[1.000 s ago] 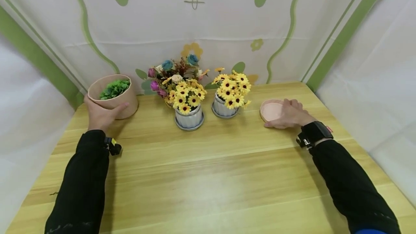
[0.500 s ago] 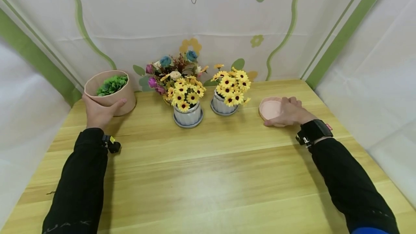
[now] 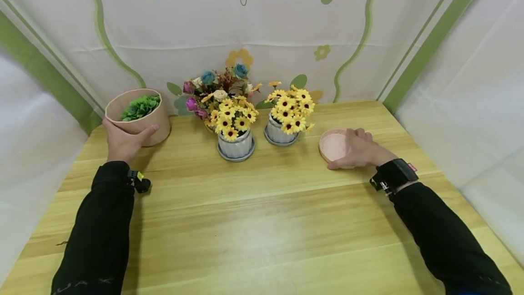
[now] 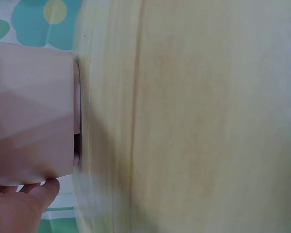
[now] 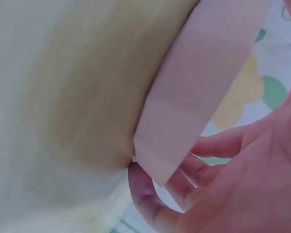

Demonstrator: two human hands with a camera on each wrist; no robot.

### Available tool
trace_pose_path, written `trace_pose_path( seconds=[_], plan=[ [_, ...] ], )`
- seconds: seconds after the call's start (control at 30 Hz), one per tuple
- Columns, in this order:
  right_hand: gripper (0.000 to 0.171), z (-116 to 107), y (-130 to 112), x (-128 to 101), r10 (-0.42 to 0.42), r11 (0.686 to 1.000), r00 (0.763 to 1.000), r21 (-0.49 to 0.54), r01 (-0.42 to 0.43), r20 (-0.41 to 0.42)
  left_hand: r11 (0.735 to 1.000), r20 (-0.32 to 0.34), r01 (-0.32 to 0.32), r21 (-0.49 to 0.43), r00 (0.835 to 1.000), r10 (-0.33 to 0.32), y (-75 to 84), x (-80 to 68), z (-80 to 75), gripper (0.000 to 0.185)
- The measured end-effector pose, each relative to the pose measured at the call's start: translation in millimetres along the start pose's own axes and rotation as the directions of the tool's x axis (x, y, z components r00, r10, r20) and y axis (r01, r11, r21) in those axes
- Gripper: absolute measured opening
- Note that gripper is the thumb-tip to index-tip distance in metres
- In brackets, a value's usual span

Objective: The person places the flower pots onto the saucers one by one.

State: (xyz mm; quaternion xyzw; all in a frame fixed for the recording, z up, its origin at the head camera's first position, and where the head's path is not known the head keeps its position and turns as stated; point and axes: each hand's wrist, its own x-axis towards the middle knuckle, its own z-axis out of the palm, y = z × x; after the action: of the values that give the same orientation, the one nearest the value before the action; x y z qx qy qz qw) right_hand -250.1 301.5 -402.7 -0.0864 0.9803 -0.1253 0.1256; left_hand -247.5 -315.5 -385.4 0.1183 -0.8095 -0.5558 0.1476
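My left hand (image 3: 123,144) holds the near side of a pink flowerpot (image 3: 154,127) with a green leafy plant (image 3: 141,107) inside, at the table's back left. In the left wrist view, the pot's smooth wall (image 4: 34,111) fills the left edge, and the fingertips touch its lower side. Over at the right, my right hand (image 3: 357,151) grips a shallow pink saucer (image 3: 332,145) by its right side. Up close in the right wrist view, curled fingers hold the saucer's rim (image 5: 194,87), which sits at the table surface. Part of the saucer is covered by the hand.
Between the hands stand two ribbed white pots of yellow flowers, a nearer one (image 3: 236,145) and another (image 3: 280,132). Behind the nearer pot is a mixed bouquet (image 3: 210,90). A patterned curtain (image 3: 282,17) borders the back of the wooden table (image 3: 254,222).
In the last half second my right hand has shifted the saucer a little left and toward me. My left hand keeps its grip on the flowerpot. The head view has tilted slightly.
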Motion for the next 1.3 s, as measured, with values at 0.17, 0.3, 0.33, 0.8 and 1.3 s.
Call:
trace_pose_path(
  seconds=[0.17,0.3,0.33,0.8,1.3],
  plan=[
    [0.141,7,-10,-9,-0.051,0.999,0.999,-0.009,0.051,0.002,1.0,0.005,-0.002,0.002,1.0,0.002,-0.4,0.8,-0.1,0.116],
    [0.142,12,-20,-17,-0.115,0.993,0.993,0.005,0.115,0.002,1.0,0.004,-0.002,0.003,1.0,0.002,-0.2,0.5,-0.4,0.116],
    [0.142,13,-23,-19,-0.128,0.992,0.992,0.003,0.128,0.002,1.0,0.003,-0.002,0.003,1.0,0.002,0.5,0.1,-0.3,0.116],
    [0.14,29,-64,-47,-0.298,0.955,0.955,0.014,0.298,0.0,1.0,-0.002,0.004,-0.007,1.0,-0.004,7.6,-4.5,1.9,0.115],
    [0.151,47,-120,-76,-0.44,0.897,0.894,-0.014,0.443,0.088,1.0,0.004,0.026,0.001,1.0,-0.026,5.6,-2.5,1.2,0.117]
  ],
)
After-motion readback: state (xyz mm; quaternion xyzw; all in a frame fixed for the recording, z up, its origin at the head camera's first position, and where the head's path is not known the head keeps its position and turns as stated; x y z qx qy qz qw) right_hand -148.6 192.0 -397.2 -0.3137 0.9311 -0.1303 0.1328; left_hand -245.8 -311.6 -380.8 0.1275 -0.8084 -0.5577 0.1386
